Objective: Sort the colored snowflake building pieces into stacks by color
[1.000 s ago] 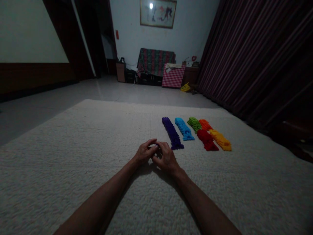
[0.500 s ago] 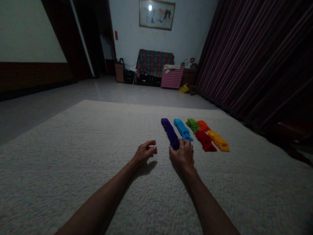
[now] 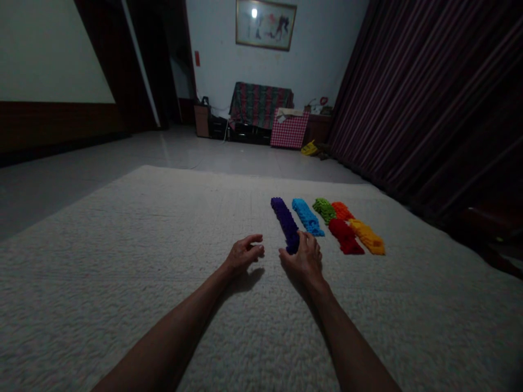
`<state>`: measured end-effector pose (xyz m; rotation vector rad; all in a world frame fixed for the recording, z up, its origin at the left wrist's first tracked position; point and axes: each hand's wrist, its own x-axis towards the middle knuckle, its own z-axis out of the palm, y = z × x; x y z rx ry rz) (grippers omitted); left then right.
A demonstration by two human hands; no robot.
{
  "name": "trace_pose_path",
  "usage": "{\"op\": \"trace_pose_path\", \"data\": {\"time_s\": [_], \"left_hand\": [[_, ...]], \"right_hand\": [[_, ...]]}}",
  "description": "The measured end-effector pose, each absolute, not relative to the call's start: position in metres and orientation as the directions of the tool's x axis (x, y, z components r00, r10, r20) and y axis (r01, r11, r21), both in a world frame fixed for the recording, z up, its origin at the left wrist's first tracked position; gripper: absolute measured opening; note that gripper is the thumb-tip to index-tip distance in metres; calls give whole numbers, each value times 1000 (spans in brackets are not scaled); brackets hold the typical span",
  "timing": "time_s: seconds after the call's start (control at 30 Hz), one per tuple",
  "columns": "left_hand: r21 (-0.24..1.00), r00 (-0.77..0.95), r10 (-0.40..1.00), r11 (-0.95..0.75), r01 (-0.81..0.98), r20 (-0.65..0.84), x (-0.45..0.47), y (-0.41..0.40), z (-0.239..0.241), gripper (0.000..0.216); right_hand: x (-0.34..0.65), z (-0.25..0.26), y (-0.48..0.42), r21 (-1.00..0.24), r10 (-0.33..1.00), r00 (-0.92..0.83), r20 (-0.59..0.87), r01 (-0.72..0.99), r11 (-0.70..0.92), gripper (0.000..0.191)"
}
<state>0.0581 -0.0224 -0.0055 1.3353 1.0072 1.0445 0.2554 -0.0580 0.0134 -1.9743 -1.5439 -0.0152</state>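
Note:
A long purple strip (image 3: 285,220) with a bumpy, soft-looking surface lies on the pale textured mat (image 3: 171,234). My right hand (image 3: 304,258) is at its near end, thumb to the left and fingers to the right, spread apart around it. Whether the fingertips press on the strip I cannot tell. To the left, my left hand (image 3: 245,255) hovers just above the mat, fingers apart and holding nothing. Beside the purple strip lies a light blue strip (image 3: 307,216), its near end just beyond my right fingers.
Farther right lie a green piece (image 3: 324,210), an orange piece (image 3: 342,210), a red piece (image 3: 345,237) and a yellow piece (image 3: 369,238), close together. Dark curtains (image 3: 392,98) hang at the right. A cloth-covered cabinet (image 3: 261,103) stands against the far wall.
My right thumb has moved slightly away from the purple strip, widening the hand. The whole view has shifted a little; the strips and my left hand otherwise look the same.

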Motion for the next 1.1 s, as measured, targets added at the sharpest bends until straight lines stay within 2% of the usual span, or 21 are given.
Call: {"op": "trace_pose_path", "data": {"time_s": [0.27,0.57,0.9,1.1], "left_hand": [[999,250,968,-27,-17,30,57,-23,-6,57],[998,226,973,-27,-52,38,59,-26,-9,46],[997,197,978,-62,-41,69,61,-26,-15,42],[998,179,982,-55,-13,56,64,-34,-10,37]], "right_hand": [[269,-6,-45,-526,828,267,494,850,40,73],[267,-8,-42,-487,860,289,421,872,-55,71],[266,-17,-41,-445,865,255,433,895,-41,66],[264,-19,-40,-462,855,288,431,885,-66,67]]}}
